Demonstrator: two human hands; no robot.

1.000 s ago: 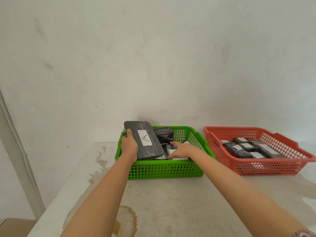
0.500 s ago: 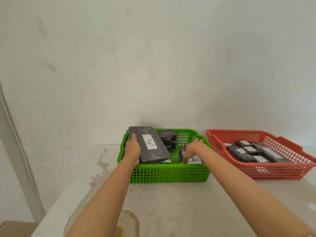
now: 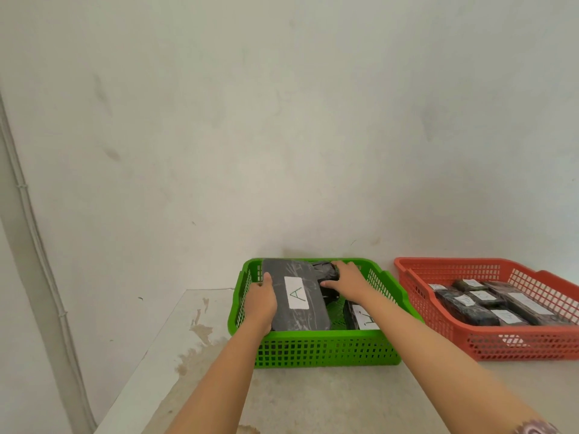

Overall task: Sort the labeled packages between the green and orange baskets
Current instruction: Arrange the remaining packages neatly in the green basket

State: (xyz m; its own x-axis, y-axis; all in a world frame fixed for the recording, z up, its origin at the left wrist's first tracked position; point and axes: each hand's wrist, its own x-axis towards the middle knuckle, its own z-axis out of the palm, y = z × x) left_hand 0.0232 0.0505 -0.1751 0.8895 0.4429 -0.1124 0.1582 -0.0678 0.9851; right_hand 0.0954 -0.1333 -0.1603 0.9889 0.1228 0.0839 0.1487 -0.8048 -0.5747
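A pale wall fills the view beyond both hands, and a stained light table lies beneath the two bare forearms, which reach forward from the bottom edge and converge slightly. Both hands are inside the green basket, which sits on the table directly ahead. To the right of the right hand, close beside the green one but apart from it, stands the orange basket, holding several dark wrapped packages with white labels. The left hand grips the left edge of a large flat grey package marked A, thumb on top and fingers curled underneath, tilting it so its far end rises toward the wall. The right hand, palm down with wrist bent, curls its fingers over a small black wrapped package near the basket's far wall, just beyond the large package. Below the right wrist, another dark labeled package lies on the basket floor.
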